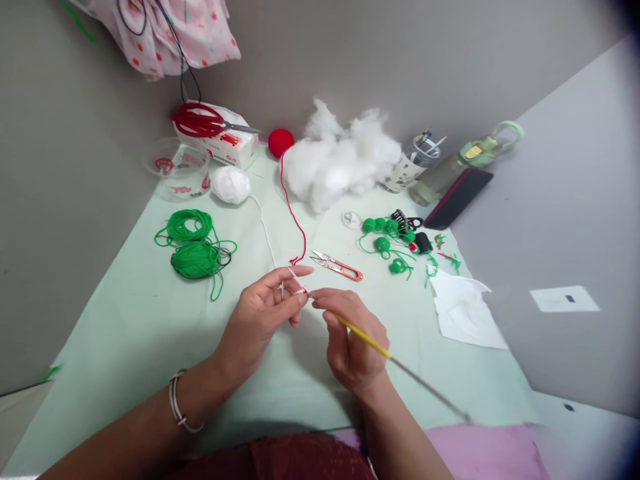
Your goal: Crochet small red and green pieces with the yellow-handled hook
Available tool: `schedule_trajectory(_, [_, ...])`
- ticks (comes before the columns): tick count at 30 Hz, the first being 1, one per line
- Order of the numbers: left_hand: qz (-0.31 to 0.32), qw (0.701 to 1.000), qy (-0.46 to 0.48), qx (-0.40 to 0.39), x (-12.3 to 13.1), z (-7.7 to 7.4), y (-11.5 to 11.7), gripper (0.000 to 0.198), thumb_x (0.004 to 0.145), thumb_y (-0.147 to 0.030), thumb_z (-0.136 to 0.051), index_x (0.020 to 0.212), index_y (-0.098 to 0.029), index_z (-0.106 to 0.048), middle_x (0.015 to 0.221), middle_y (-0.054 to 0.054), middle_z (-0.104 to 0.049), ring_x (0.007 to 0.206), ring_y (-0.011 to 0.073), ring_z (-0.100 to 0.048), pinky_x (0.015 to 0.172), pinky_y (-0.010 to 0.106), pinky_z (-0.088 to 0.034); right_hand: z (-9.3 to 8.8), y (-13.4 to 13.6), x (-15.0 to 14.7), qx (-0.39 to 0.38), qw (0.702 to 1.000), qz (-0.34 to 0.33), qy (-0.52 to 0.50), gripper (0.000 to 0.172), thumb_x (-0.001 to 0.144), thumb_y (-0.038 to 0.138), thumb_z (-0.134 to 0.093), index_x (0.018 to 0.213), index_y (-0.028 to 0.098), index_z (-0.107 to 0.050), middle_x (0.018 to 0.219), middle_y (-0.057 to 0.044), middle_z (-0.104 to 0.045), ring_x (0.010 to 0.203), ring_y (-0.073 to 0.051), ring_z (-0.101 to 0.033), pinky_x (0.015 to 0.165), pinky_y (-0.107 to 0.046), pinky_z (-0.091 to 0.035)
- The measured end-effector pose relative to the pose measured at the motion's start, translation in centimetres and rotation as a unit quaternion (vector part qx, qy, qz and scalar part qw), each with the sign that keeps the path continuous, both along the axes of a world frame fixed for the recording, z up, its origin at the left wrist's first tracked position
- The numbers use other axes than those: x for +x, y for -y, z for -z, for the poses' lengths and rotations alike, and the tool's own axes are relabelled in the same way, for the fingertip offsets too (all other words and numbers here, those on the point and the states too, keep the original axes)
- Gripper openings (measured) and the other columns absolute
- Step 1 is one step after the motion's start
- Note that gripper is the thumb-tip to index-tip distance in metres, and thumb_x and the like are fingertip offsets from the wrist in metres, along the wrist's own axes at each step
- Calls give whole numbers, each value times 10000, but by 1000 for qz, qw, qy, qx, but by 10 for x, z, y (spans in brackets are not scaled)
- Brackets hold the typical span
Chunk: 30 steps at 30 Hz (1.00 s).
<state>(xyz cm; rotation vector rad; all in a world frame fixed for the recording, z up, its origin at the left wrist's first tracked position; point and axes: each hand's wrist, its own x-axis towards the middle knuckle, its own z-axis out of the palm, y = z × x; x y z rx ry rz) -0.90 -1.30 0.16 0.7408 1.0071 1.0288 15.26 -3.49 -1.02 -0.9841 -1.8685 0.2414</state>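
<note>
Between the thumb and fingers of my left hand (263, 310) is a small red-and-white crochet piece (301, 291). White yarn (265, 227) runs over the left index finger from a white yarn ball (231, 185). My right hand (353, 333) is closed around a crochet hook (365, 337) with a yellow grip and a long grey shaft pointing down to the right. The hook's tip meets the piece at the left fingertips, where details are too small to tell. Red yarn (295, 217) trails from a red ball (281, 143) to just above the left hand.
Orange thread snips (337, 265) lie just beyond my hands. Green yarn (195, 259) is at left, small green crocheted balls (381, 245) at right. Behind are white stuffing (340, 157), red-handled scissors (200, 121) on a box, a clear tub (177, 170), a pen cup (407, 167) and a bottle (440, 177).
</note>
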Motion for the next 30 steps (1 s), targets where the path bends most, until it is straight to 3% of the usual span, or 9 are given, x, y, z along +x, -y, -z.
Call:
schedule_trajectory(5, [-10, 999, 31, -12, 3, -3, 4, 495, 746, -272, -905, 1213, -204, -757, 749, -55, -583, 571, 76, -471, 534, 208, -386, 4, 2, 0, 74, 992, 26, 103, 392, 1008, 94, -553, 1366, 229, -637, 1057, -111, -790, 918, -223, -756, 752, -326, -629])
schedule_trajectory(8, [50, 991, 108, -66, 0, -3, 3, 539, 807, -299, -879, 1310, -186, -723, 646, -87, -488, 487, 41, -301, 458, 190, -235, 1, 4, 0, 66, 990, 34, 119, 400, 1002, 84, -568, 1345, 253, -688, 1086, -109, -772, 990, -239, -741, 808, -347, -629])
schedule_trajectory(12, [87, 971, 187, -121, -7, -3, -3, 408, 871, -238, -819, 1263, -146, -754, 545, -125, -343, 475, 37, -124, 446, 194, -153, -4, 1, 0, -38, 995, 37, -79, 282, 1025, 129, -569, 1174, 274, -759, 953, -62, -755, 882, -216, -729, 764, -374, -618])
schedule_trajectory(15, [74, 978, 168, -101, -9, -4, -6, 380, 868, -234, -819, 1239, -171, -771, 554, -117, -369, 463, 32, -139, 446, 204, -149, -5, -6, -2, -142, 953, 24, -266, 200, 1049, 233, -567, 1018, 240, -765, 834, -36, -716, 688, -179, -674, 651, -363, -590])
schedule_trajectory(17, [78, 984, 137, -81, -9, -4, -5, 407, 862, -277, -832, 1258, -207, -768, 586, -104, -415, 455, 28, -185, 449, 216, -139, -5, -11, -4, -185, 936, -2, -301, 185, 1037, 292, -605, 977, 226, -767, 880, -51, -738, 680, -172, -665, 620, -347, -584])
schedule_trajectory(21, [56, 994, 80, -49, -4, -1, -1, 411, 837, -330, -859, 1231, -238, -781, 618, -91, -454, 458, 33, -274, 456, 232, -164, -4, -9, -6, -177, 957, 3, -229, 176, 1036, 245, -608, 1018, 243, -783, 908, -51, -771, 708, -174, -685, 634, -337, -597])
schedule_trajectory(26, [66, 989, 113, -73, -2, 2, -2, 409, 844, -325, -856, 1223, -197, -768, 599, -88, -477, 462, 31, -231, 453, 221, -159, 0, 1, -3, -35, 999, 28, -15, 338, 981, 94, -652, 1211, 305, -781, 1112, -81, -778, 979, -221, -737, 801, -365, -626])
schedule_trajectory(28, [79, 979, 155, -105, -3, 2, -4, 368, 860, -298, -838, 1197, -164, -774, 540, -110, -390, 463, 35, -180, 454, 207, -163, -1, 1, -1, -26, 999, 27, -29, 353, 985, 81, -637, 1224, 302, -774, 1103, -83, -782, 975, -220, -734, 796, -368, -620])
schedule_trajectory(30, [71, 973, 183, -124, -5, 1, -6, 312, 857, -253, -829, 1147, -145, -789, 519, -124, -337, 464, 36, -136, 449, 198, -169, -2, -3, 1, -68, 989, 32, -130, 277, 1011, 117, -609, 1153, 279, -784, 956, -60, -777, 872, -207, -727, 772, -377, -608])
